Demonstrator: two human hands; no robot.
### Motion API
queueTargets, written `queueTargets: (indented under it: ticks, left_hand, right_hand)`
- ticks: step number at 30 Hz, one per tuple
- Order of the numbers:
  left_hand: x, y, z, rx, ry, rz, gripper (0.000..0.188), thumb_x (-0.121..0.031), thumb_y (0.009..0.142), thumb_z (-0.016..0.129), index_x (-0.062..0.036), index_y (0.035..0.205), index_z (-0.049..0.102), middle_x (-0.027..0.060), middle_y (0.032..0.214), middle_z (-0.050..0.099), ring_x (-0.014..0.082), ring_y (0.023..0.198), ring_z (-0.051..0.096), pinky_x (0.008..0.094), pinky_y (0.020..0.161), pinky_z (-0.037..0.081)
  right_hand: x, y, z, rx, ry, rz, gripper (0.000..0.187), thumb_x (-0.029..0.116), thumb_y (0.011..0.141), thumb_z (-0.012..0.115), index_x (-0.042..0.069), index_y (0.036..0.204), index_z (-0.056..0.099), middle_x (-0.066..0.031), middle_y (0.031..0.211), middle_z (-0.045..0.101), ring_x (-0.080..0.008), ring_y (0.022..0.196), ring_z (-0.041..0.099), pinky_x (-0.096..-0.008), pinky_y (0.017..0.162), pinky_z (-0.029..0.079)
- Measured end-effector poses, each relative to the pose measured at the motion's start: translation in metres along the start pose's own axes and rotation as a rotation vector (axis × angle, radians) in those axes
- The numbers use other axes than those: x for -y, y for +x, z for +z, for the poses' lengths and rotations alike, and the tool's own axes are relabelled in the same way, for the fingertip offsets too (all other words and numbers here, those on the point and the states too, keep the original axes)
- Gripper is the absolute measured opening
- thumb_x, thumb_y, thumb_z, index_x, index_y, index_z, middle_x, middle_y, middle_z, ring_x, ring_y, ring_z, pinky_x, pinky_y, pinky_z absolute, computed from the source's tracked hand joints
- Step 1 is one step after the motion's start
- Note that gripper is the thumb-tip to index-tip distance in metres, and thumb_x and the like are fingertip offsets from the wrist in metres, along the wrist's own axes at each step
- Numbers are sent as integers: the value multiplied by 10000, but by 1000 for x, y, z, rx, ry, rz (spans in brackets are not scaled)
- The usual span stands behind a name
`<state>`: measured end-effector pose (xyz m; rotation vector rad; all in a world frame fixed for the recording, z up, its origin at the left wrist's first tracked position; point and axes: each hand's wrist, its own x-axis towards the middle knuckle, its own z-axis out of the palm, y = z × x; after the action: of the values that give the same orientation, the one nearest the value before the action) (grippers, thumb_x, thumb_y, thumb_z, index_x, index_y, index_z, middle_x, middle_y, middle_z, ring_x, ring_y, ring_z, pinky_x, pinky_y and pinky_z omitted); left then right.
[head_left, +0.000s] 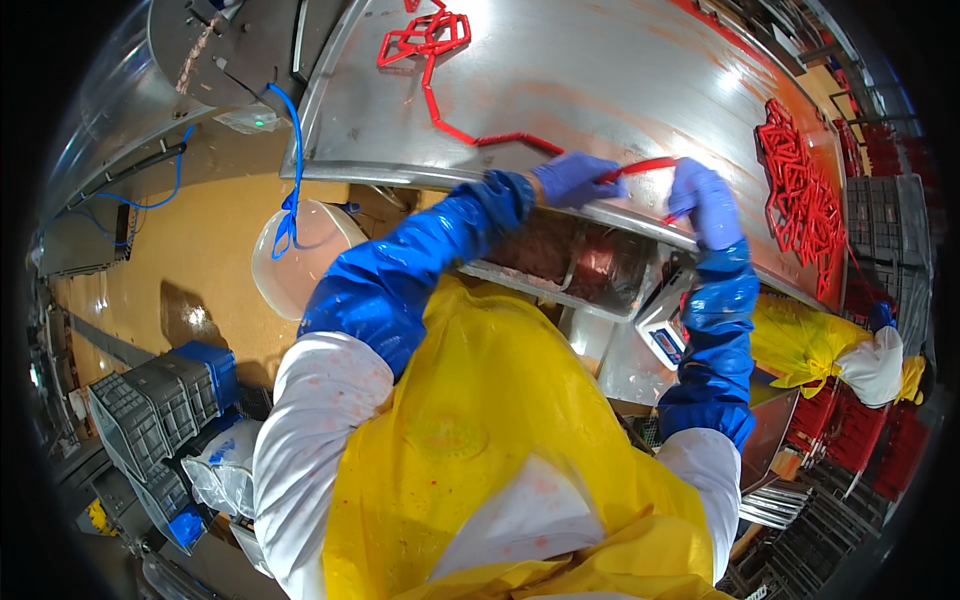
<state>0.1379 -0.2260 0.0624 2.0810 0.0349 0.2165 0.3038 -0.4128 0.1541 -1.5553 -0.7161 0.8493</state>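
A string of thin red sausage links (645, 164) runs between my hands over the front edge of a steel table (600, 85). My left hand (577, 180), in a purple glove, is closed round it. My right hand (708, 203), gloved alike, grips the string a little to the right, and a short red piece shows below its fingers. From my left hand the links trail leftward along the table to a loose coil (425, 40) at the far left. A large heap of linked sausages (800, 195) lies at the table's right end.
Below the table edge stands a metal tray of ground meat (535, 250), with a scale (660, 335) to its right. A white tub (290, 255) and a hanging blue hose (297, 150) are at left. Grey crates (165, 410) stand lower left. Another person in a yellow apron (800, 335) works at right.
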Motion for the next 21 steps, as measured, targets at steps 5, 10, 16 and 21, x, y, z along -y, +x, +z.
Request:
queueTargets:
  ticks: [5, 10, 16, 21]
  left_hand:
    - [157, -75, -74, -235, 174, -125, 226, -306, 943, 700, -85, 982, 670, 139, 803, 662, 239, 683, 611, 378, 677, 503]
    - [209, -131, -161, -295, 582, -340, 188, -275, 914, 679, -92, 957, 668, 186, 830, 674, 368, 745, 663, 442, 692, 519]
    - [181, -105, -145, -168, 644, -419, 318, -357, 884, 681, -45, 947, 669, 243, 871, 681, 449, 830, 655, 482, 722, 523]
    - [144, -89, -115, -167, 616, -398, 376, -412, 896, 649, -49, 989, 681, 256, 860, 680, 467, 864, 649, 506, 729, 520]
  right_hand:
    - [-18, 1, -194, -312, 640, 85, 234, 234, 1024, 500, 146, 808, 508, 60, 606, 379, -88, 537, 393, -284, 584, 392]
    - [-69, -8, -237, -544, 535, 73, 230, 268, 1035, 508, 151, 838, 523, 53, 657, 409, -105, 576, 415, -278, 585, 370]
    - [-109, 11, -184, -277, 599, 87, 240, 272, 1038, 503, 123, 852, 529, 30, 657, 424, -122, 565, 419, -288, 577, 395]
    - [-99, 5, -152, -213, 664, 137, 241, 279, 1045, 490, 124, 866, 535, 39, 665, 419, -115, 579, 418, -287, 586, 387]
